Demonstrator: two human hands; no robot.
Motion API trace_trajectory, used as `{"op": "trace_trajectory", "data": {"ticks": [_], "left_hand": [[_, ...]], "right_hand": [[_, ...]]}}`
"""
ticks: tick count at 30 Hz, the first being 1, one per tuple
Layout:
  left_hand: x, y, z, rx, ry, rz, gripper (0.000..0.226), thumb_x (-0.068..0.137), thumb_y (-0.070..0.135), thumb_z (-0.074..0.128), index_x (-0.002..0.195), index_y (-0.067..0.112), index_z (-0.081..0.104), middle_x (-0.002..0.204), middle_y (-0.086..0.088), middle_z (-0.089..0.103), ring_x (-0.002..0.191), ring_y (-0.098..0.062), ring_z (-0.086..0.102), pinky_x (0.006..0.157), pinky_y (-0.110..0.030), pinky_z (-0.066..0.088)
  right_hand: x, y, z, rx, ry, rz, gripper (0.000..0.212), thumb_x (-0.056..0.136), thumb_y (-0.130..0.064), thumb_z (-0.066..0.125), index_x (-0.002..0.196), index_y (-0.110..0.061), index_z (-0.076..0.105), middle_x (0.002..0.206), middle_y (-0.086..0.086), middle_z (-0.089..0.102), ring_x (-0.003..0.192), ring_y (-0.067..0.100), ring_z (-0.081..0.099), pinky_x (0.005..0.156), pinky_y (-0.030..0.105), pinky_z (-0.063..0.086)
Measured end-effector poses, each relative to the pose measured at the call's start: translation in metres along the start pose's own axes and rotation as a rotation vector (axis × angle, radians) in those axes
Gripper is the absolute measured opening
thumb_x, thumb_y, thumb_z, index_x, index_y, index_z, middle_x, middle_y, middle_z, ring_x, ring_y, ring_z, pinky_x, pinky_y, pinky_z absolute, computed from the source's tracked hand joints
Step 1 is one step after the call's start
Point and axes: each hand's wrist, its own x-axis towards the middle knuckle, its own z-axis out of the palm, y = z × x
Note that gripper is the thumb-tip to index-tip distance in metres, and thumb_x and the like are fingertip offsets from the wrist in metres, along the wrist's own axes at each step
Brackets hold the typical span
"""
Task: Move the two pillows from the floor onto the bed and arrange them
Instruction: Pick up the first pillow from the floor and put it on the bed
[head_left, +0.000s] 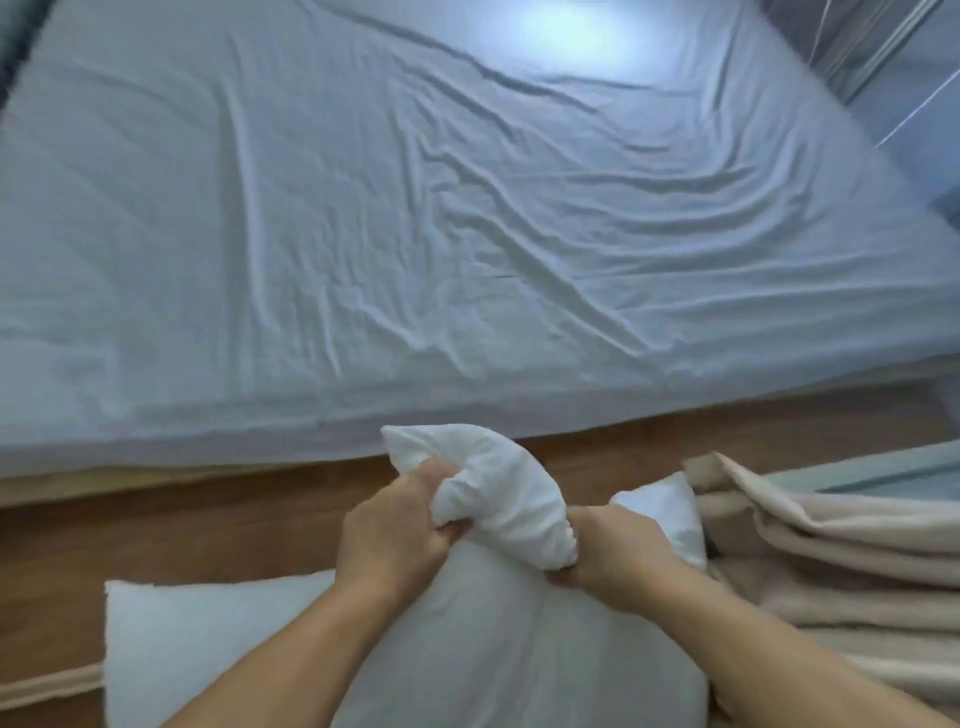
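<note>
Left hand (395, 530), right hand (613, 551) gripping one pillow (498, 499), second pillow (208, 649) on floor (156, 535)

Upper pillow (498, 488): white, soft, bunched at its top edge so that the fabric folds into a curved hump; it stands raised above the floor, just in front of the bed edge. Second pillow (208, 644): white, lying flat on the wooden floor beneath and to the left of the first (its right part is hidden).
</note>
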Motion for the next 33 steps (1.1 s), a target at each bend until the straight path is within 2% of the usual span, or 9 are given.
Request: {"op": "trace_trajectory", "data": {"ticks": [3,5,8,10,12,14,21,26,33], "left_hand": [[0.039,0.036,-0.126,-0.055,0.259,0.021,0.037,0.075,0.058,0.064,0.104,0.038,0.051,0.092,0.0,0.071,0.088,-0.031,0.065,0.061,-0.034,0.035],[0.072,0.06,-0.22,-0.098,0.494,0.01,0.043,0.077,0.058,0.063,0.112,0.037,0.05,0.106,-0.008,0.067,0.095,-0.034,0.063,0.068,-0.037,0.043],[0.113,0.087,-0.347,0.032,0.717,-0.203,0.064,0.086,0.058,0.05,0.14,0.033,0.026,0.132,-0.021,0.043,0.116,-0.04,0.047,0.092,-0.051,0.038],[0.12,0.088,-0.405,0.257,0.755,-0.323,0.073,0.088,0.054,0.046,0.146,0.027,0.011,0.142,-0.023,0.029,0.123,-0.043,0.038,0.097,-0.055,0.032],[0.112,0.078,-0.431,0.391,0.705,-0.309,0.074,0.088,0.053,0.045,0.147,0.026,0.01,0.146,-0.019,0.025,0.125,-0.041,0.037,0.099,-0.055,0.032],[0.095,0.067,-0.425,0.417,0.606,-0.296,0.071,0.089,0.052,0.042,0.148,0.026,0.012,0.147,-0.017,0.025,0.126,-0.039,0.035,0.1,-0.053,0.033],[0.039,0.017,-0.312,0.28,0.221,-0.273,0.064,0.092,0.048,0.042,0.146,0.022,0.022,0.149,-0.01,0.024,0.129,-0.032,0.036,0.103,-0.048,0.034],[0.019,-0.007,-0.257,0.234,0.128,-0.269,0.064,0.092,0.047,0.041,0.147,0.022,0.021,0.149,-0.009,0.025,0.127,-0.03,0.038,0.101,-0.046,0.037],[0.009,-0.02,-0.243,0.196,0.104,-0.265,0.063,0.092,0.047,0.043,0.146,0.02,0.023,0.147,-0.008,0.027,0.126,-0.029,0.04,0.101,-0.046,0.038]], "right_hand": [[0.014,-0.058,-0.148,-0.091,0.193,-0.125,0.042,0.064,-0.059,0.059,0.103,-0.041,0.058,0.099,-0.007,0.07,0.093,0.022,0.064,0.064,0.031,0.04],[0.029,-0.111,-0.261,-0.186,0.429,-0.208,0.045,0.07,-0.058,0.063,0.108,-0.035,0.054,0.11,-0.001,0.066,0.101,0.025,0.061,0.07,0.034,0.04],[0.037,-0.186,-0.403,-0.303,0.842,-0.237,0.047,0.08,-0.049,0.066,0.119,-0.026,0.049,0.119,0.006,0.055,0.108,0.028,0.051,0.082,0.041,0.036],[0.035,-0.216,-0.451,-0.313,0.921,-0.207,0.056,0.083,-0.048,0.065,0.129,-0.024,0.044,0.127,0.009,0.049,0.114,0.031,0.046,0.088,0.044,0.035],[0.031,-0.228,-0.454,-0.288,0.824,-0.216,0.063,0.084,-0.049,0.064,0.136,-0.024,0.039,0.134,0.011,0.044,0.119,0.032,0.043,0.093,0.046,0.033],[0.023,-0.224,-0.422,-0.258,0.696,-0.235,0.065,0.083,-0.049,0.064,0.137,-0.025,0.038,0.136,0.011,0.043,0.12,0.032,0.043,0.095,0.046,0.033],[0.007,-0.192,-0.282,-0.309,0.372,-0.276,0.067,0.081,-0.056,0.063,0.138,-0.032,0.038,0.137,0.002,0.045,0.122,0.026,0.045,0.098,0.042,0.034],[0.013,-0.199,-0.244,-0.298,0.298,-0.293,0.066,0.082,-0.057,0.063,0.138,-0.032,0.038,0.135,0.003,0.047,0.118,0.026,0.048,0.094,0.04,0.036],[0.009,-0.219,-0.223,-0.258,0.24,-0.316,0.065,0.086,-0.05,0.062,0.141,-0.027,0.036,0.137,0.005,0.045,0.121,0.027,0.045,0.099,0.04,0.037]]}}
